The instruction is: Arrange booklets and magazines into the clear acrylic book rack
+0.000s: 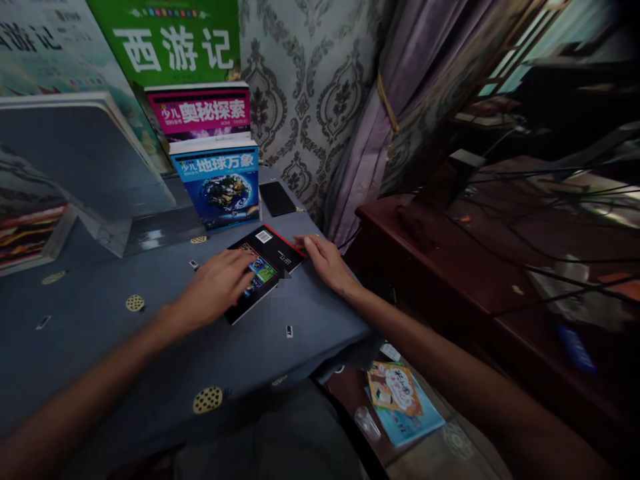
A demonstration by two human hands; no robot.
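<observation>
A black book (pixel 265 238) with a red edge, a barcode and small colour pictures lies flat on the grey-blue tablecloth, its back cover up. My left hand (pixel 223 280) rests on the book's left part, fingers spread over the pictures. At the book's right edge is my right hand (pixel 325 259), its fingertips at the red border; whether they grip it is hard to tell. Behind the book stand a blue book (pixel 227 193) with a globe and a magenta book (pixel 205 113), in front of a large green book (pixel 175 47).
A clear plastic stand (pixel 95 160) is at the left, beside another book (pixel 33 233). A dark phone-like slab (pixel 277 199) lies near the wall. Right of the table stand a red-brown desk (pixel 425 247) and cables; books (pixel 415 427) lie below.
</observation>
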